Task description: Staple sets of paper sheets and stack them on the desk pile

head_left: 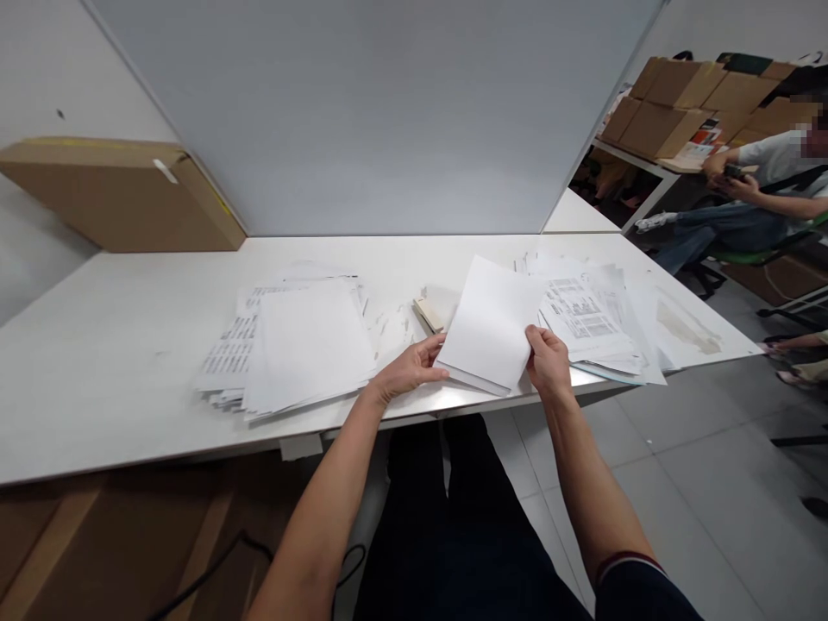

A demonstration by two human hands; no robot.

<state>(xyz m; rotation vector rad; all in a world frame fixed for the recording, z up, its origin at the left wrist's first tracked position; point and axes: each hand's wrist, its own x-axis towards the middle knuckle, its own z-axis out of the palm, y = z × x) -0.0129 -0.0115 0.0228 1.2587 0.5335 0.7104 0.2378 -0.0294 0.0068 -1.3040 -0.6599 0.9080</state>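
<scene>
Both my hands hold a small stack of white paper sheets [490,323] above the front edge of the white table [116,354]. My left hand [410,369] pinches the stack's lower left corner. My right hand [549,362] grips its lower right edge. The top sheet faces me blank. A messy pile of printed and blank sheets [291,345] lies to the left of my hands. Another spread of printed sheets [599,323] lies to the right.
A grey partition panel [375,112] stands along the table's back. A flat cardboard box [122,194] leans at the back left. A small beige object [429,313] lies between the piles. At the far right a seated person [769,190] is near stacked cardboard boxes [699,103].
</scene>
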